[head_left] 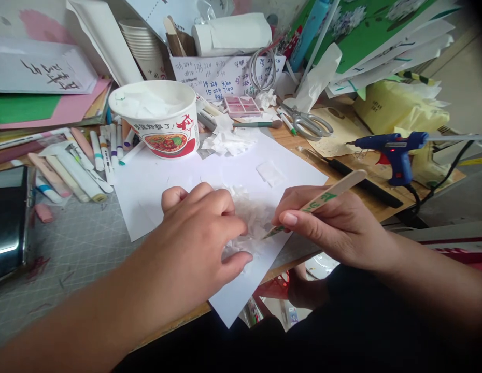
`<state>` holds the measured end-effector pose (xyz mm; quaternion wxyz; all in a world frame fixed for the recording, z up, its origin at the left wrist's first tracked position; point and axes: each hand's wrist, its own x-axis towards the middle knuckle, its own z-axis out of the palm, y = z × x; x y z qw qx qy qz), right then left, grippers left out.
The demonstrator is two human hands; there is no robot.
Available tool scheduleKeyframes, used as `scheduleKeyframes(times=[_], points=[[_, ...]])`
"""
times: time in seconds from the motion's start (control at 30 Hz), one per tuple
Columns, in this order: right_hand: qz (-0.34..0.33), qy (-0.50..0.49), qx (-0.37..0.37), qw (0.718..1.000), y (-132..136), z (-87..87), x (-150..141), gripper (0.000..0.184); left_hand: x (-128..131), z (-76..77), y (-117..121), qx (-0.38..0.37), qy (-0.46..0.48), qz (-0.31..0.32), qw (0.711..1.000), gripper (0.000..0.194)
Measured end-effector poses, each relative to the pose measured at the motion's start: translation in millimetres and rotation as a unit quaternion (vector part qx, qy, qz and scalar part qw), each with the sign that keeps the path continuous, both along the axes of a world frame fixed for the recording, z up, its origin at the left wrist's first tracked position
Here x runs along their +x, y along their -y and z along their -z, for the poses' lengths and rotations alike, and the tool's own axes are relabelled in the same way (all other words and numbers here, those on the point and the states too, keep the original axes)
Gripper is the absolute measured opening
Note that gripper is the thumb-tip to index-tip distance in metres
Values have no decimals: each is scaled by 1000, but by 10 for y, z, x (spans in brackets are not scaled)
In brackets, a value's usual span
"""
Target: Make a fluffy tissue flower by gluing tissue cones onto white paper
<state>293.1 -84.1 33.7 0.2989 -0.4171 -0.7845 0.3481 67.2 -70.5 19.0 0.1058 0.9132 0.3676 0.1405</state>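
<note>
My right hand (330, 223) grips a flat wooden craft stick (334, 190) with green print, held slantwise like a pen. Its lower tip touches a crumpled heap of torn white tissue (252, 210) on a sheet of white paper (145, 199). From the left, my left hand (202, 228) curls over that same heap, with bent fingers and thumb on its near side; part of the tissue is hidden under it. A small folded piece of tissue (270, 173) lies just beyond. Behind stands a printed paper bowl (171, 127) with white tissue inside.
Markers (104, 150) crowd the left, near a dark glossy device (10, 223). More crumpled tissue (229, 137) lies beside the bowl. Scissors (307, 124), a black-handled tool (365, 184) and a blue glue gun (396, 153) with its cord are on the right. The table's front edge is close.
</note>
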Motion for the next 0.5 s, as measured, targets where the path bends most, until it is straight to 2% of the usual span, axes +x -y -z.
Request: scheduleKeyframes(times=[0.13, 0.33, 0.4, 0.5], points=[[2, -14, 3, 1000, 1, 7, 40, 21, 23, -19, 31, -24, 3, 7, 1000, 8], [62, -78, 31, 995, 2, -10, 90, 23, 20, -22, 84, -72, 23, 33, 997, 19], [50, -77, 44, 995, -16, -7, 76, 18, 17, -19, 103, -75, 21, 36, 996, 20], [-8, -56, 44, 997, -48, 9, 41, 13, 22, -20, 125, -79, 7, 45, 996, 21]])
